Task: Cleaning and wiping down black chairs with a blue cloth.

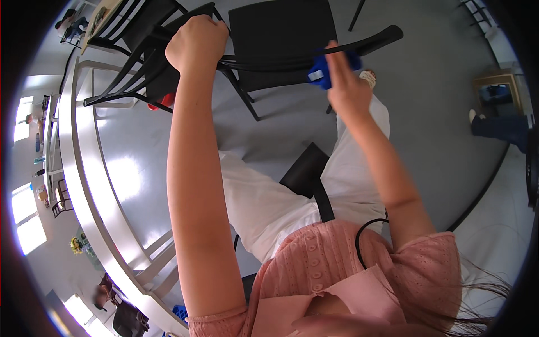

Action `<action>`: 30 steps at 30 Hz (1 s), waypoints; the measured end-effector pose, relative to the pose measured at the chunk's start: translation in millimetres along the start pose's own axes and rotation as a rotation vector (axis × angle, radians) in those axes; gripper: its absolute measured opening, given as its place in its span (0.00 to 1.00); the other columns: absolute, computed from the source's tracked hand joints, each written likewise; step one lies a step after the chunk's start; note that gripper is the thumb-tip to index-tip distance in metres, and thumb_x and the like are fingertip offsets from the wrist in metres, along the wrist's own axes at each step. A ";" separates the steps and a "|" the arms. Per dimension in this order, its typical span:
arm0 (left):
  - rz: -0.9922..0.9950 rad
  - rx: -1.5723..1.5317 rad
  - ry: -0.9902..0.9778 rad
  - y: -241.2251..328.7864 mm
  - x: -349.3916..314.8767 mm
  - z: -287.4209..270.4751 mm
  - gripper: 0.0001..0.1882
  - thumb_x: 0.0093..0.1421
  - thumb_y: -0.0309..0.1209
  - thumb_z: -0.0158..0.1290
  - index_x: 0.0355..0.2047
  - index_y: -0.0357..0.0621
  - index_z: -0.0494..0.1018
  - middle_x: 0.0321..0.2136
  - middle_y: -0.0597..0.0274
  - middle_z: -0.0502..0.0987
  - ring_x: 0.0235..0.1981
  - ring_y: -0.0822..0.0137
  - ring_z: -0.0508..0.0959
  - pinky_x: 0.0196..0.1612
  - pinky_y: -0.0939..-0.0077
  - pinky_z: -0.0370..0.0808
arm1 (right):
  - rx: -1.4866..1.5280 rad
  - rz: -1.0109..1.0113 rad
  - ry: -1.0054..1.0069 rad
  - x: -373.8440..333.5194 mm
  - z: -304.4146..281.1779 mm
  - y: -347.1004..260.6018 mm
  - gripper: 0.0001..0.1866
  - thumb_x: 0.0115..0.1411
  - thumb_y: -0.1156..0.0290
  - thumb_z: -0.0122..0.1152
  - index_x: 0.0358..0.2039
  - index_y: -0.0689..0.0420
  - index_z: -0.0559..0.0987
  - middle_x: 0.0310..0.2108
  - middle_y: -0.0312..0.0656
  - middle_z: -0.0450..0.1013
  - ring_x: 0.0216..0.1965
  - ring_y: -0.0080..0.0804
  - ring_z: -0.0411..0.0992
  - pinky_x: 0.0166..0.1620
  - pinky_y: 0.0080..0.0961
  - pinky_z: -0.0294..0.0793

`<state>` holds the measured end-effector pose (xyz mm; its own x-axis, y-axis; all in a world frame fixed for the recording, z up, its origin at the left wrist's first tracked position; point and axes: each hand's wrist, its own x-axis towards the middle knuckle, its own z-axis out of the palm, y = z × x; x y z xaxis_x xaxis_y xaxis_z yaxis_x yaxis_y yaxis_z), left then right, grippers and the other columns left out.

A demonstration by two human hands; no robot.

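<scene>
A black chair stands in front of me, its curved top rail running across toward the right. My left hand is closed in a fist over the left part of the black chair back, and the gripped part is hidden under it. Toward the right end of the rail, my right hand holds a blue cloth against the rail. Its fingers lie straight along the cloth, which bunches out on both sides of them and shows a small white patch.
Another black chair is close at the left. A long white table edge curves down the left side, and a red object lies below the chairs. At right are a framed wooden piece and another person's leg.
</scene>
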<state>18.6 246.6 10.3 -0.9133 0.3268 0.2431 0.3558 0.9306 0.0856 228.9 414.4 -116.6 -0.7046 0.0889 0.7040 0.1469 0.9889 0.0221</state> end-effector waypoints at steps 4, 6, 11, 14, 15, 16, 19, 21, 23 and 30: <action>0.015 -0.045 0.023 1.8 -3.9 4.0 0.14 0.55 0.41 0.47 0.28 0.55 0.82 0.23 0.65 0.81 0.27 0.59 0.82 0.28 0.67 0.75 | -0.056 0.188 -0.021 -3.9 -2.0 14.3 0.41 0.42 0.86 0.57 0.62 0.60 0.65 0.64 0.41 0.64 0.35 0.29 0.78 0.22 0.17 0.72; 0.039 -0.063 0.065 4.0 -6.0 3.9 0.14 0.56 0.41 0.47 0.27 0.55 0.82 0.20 0.67 0.81 0.26 0.60 0.81 0.27 0.67 0.75 | 0.003 0.221 0.010 -1.7 0.4 4.7 0.43 0.41 0.88 0.56 0.63 0.60 0.63 0.66 0.42 0.62 0.44 0.34 0.79 0.23 0.18 0.74; 0.008 -0.034 0.037 2.6 -5.3 2.4 0.14 0.56 0.41 0.47 0.27 0.54 0.82 0.20 0.66 0.81 0.26 0.60 0.81 0.27 0.67 0.75 | 0.264 0.227 -0.035 4.2 17.1 -60.1 0.41 0.45 0.86 0.54 0.64 0.62 0.61 0.66 0.47 0.59 0.40 0.38 0.79 0.22 0.22 0.75; 0.004 -0.012 0.034 -3.2 -6.0 2.1 0.14 0.56 0.41 0.47 0.27 0.53 0.82 0.23 0.64 0.81 0.27 0.60 0.82 0.28 0.67 0.75 | 0.331 0.129 -0.039 23.4 28.9 -110.2 0.31 0.51 0.81 0.54 0.60 0.64 0.67 0.65 0.48 0.62 0.23 0.28 0.77 0.19 0.18 0.72; 0.009 -0.008 0.049 -2.5 -4.9 1.1 0.14 0.56 0.41 0.47 0.28 0.53 0.82 0.24 0.63 0.82 0.28 0.59 0.82 0.29 0.67 0.76 | 0.322 0.103 0.023 34.5 37.5 -126.1 0.31 0.51 0.81 0.54 0.59 0.63 0.68 0.64 0.46 0.63 0.22 0.29 0.77 0.18 0.19 0.71; 0.012 -0.006 0.051 -0.2 -2.3 1.1 0.14 0.56 0.41 0.47 0.28 0.53 0.82 0.24 0.63 0.82 0.28 0.59 0.82 0.29 0.67 0.76 | 0.309 0.081 0.085 45.5 47.5 -139.3 0.32 0.50 0.82 0.54 0.59 0.63 0.68 0.63 0.44 0.64 0.21 0.30 0.76 0.18 0.21 0.70; -0.028 -0.033 -0.045 5.7 4.5 3.0 0.14 0.56 0.42 0.47 0.29 0.53 0.82 0.26 0.61 0.82 0.30 0.58 0.83 0.31 0.66 0.77 | 0.249 0.121 -0.043 68.1 54.6 -168.1 0.26 0.54 0.79 0.53 0.57 0.63 0.71 0.60 0.42 0.67 0.18 0.29 0.74 0.16 0.21 0.69; -0.060 -0.065 -0.051 0.7 6.4 3.4 0.14 0.56 0.41 0.47 0.29 0.53 0.82 0.27 0.61 0.82 0.31 0.57 0.83 0.32 0.66 0.77 | 0.263 0.108 -0.006 67.7 52.6 -165.6 0.26 0.54 0.79 0.54 0.56 0.62 0.71 0.58 0.40 0.68 0.16 0.28 0.73 0.16 0.22 0.69; -0.050 -0.024 -0.040 1.9 4.5 5.5 0.14 0.56 0.41 0.47 0.30 0.53 0.82 0.27 0.61 0.83 0.31 0.57 0.83 0.32 0.66 0.77 | 0.281 0.056 0.038 63.9 44.9 -146.1 0.26 0.53 0.79 0.56 0.55 0.60 0.73 0.57 0.37 0.70 0.17 0.27 0.73 0.17 0.21 0.70; -0.035 0.002 -0.033 -1.0 1.1 -1.1 0.14 0.57 0.42 0.47 0.32 0.55 0.82 0.27 0.63 0.82 0.31 0.59 0.82 0.30 0.68 0.76 | 0.111 0.033 -0.009 10.1 13.3 -29.6 0.29 0.50 0.82 0.57 0.56 0.58 0.73 0.60 0.39 0.70 0.14 0.24 0.71 0.20 0.19 0.72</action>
<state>17.5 245.8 11.6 -0.9313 0.2994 0.2077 0.3232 0.9419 0.0913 208.2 387.6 -119.6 -0.7067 0.1220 0.6969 0.0925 0.9925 -0.0799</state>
